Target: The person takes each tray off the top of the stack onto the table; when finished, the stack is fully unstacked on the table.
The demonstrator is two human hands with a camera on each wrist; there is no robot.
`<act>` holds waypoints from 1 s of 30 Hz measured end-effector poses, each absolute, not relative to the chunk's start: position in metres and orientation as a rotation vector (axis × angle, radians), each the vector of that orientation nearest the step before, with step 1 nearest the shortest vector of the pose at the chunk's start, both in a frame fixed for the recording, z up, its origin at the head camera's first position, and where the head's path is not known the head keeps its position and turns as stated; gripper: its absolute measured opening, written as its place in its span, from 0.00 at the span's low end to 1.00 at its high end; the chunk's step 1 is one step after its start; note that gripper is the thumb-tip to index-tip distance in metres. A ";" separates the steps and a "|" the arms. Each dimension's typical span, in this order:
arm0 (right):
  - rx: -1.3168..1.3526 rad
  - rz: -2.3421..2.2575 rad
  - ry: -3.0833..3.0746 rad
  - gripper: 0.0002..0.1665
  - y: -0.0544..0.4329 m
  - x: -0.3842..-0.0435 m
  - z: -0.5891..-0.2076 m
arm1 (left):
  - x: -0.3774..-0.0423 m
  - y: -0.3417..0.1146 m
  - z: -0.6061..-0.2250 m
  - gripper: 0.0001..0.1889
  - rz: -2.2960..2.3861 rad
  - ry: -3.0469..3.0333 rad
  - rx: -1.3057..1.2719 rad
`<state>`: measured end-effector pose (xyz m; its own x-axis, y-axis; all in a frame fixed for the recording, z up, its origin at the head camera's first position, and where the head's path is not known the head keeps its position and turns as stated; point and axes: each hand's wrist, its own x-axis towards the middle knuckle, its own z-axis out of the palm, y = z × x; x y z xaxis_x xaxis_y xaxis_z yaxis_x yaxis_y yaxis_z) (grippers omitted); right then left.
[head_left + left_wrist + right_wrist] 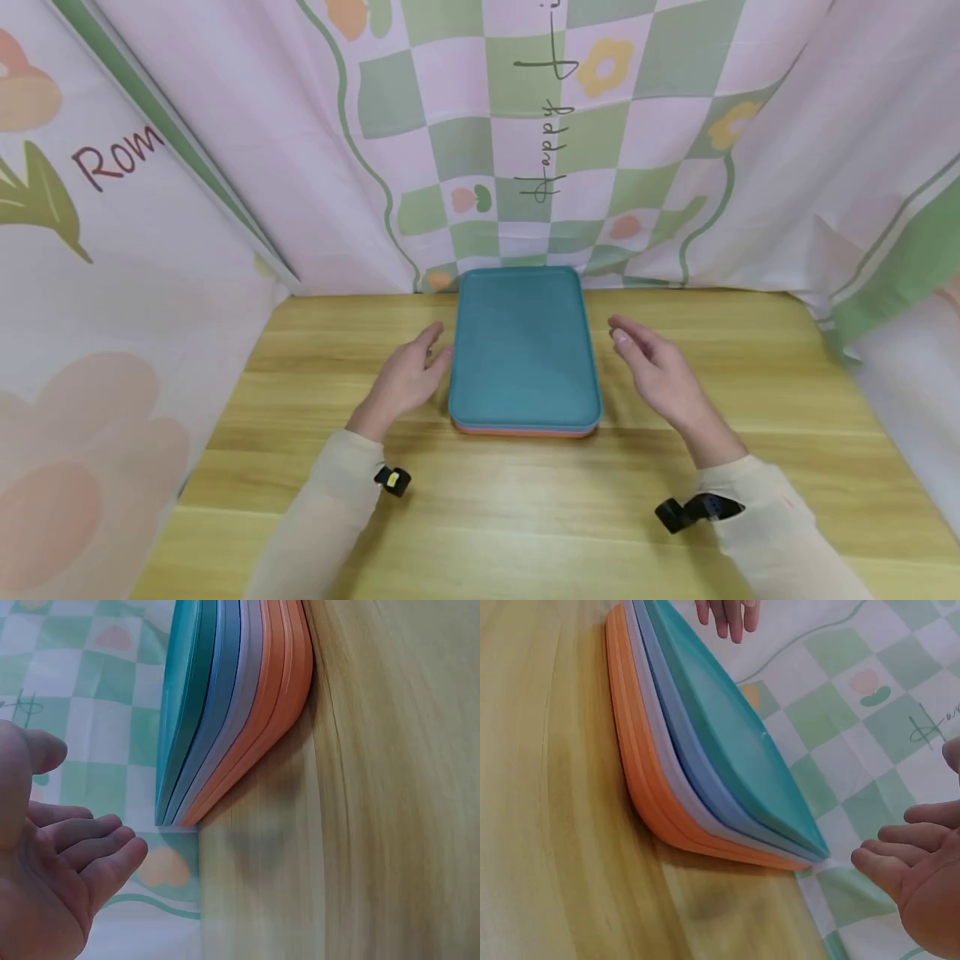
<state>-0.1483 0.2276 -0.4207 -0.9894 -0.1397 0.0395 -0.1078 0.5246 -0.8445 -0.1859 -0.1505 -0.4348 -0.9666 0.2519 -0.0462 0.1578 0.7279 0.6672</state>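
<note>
A stack of rectangular plastic trays lies flat on the wooden table, a teal tray (525, 350) on top. In the left wrist view a blue tray (226, 660), a lavender tray (244, 682) and orange trays (289, 675) show beneath it. To the left of the stack my left hand (408, 375) is held with loosely extended fingers, its thumb close to the stack's side. My right hand (663, 375) is at the other side, a small gap from the stack, fingers slightly bent. Both hands hold nothing.
The wooden table (525, 517) reaches back to a curtain (450, 83) with a green checked print, right behind the stack. More printed cloth (90, 333) hangs along the left side. Small black cameras (393, 480) are strapped to both wrists.
</note>
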 end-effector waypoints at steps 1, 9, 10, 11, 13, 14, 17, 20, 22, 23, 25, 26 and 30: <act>-0.203 -1.532 2.694 0.41 0.228 -0.149 -0.423 | -0.187 -0.150 -0.436 0.34 1.085 2.778 0.328; -0.129 -1.834 2.472 0.36 0.227 -0.157 -0.446 | -0.194 -0.146 -0.446 0.32 1.216 2.683 0.269; -0.125 -1.855 2.453 0.36 0.227 -0.158 -0.449 | -0.195 -0.145 -0.447 0.32 1.220 2.678 0.259; -0.123 -1.867 2.444 0.35 0.227 -0.159 -0.452 | -0.196 -0.145 -0.448 0.32 1.218 2.673 0.249; -0.111 -1.882 2.429 0.33 0.226 -0.161 -0.459 | -0.198 -0.145 -0.451 0.32 1.211 2.666 0.235; -0.109 -1.890 2.420 0.33 0.227 -0.162 -0.463 | -0.199 -0.145 -0.452 0.32 1.210 2.662 0.230; -0.095 -1.907 2.394 0.32 0.228 -0.165 -0.472 | -0.202 -0.144 -0.455 0.33 1.223 2.636 0.214; -0.078 -1.914 2.372 0.33 0.229 -0.167 -0.479 | -0.204 -0.144 -0.457 0.33 1.241 2.614 0.208; -0.071 -1.904 2.370 0.33 0.229 -0.169 -0.482 | -0.205 -0.143 -0.459 0.33 1.244 2.608 0.207; -0.069 -1.886 2.383 0.33 0.229 -0.170 -0.483 | -0.206 -0.143 -0.460 0.33 1.243 2.606 0.209; -0.063 -1.840 2.423 0.33 0.227 -0.171 -0.485 | -0.207 -0.143 -0.461 0.33 1.238 2.600 0.217; -0.059 -1.811 2.453 0.33 0.226 -0.172 -0.486 | -0.207 -0.142 -0.462 0.33 1.231 2.599 0.221; -0.025 -1.713 2.534 0.32 0.220 -0.175 -0.488 | -0.210 -0.139 -0.465 0.31 1.205 2.592 0.245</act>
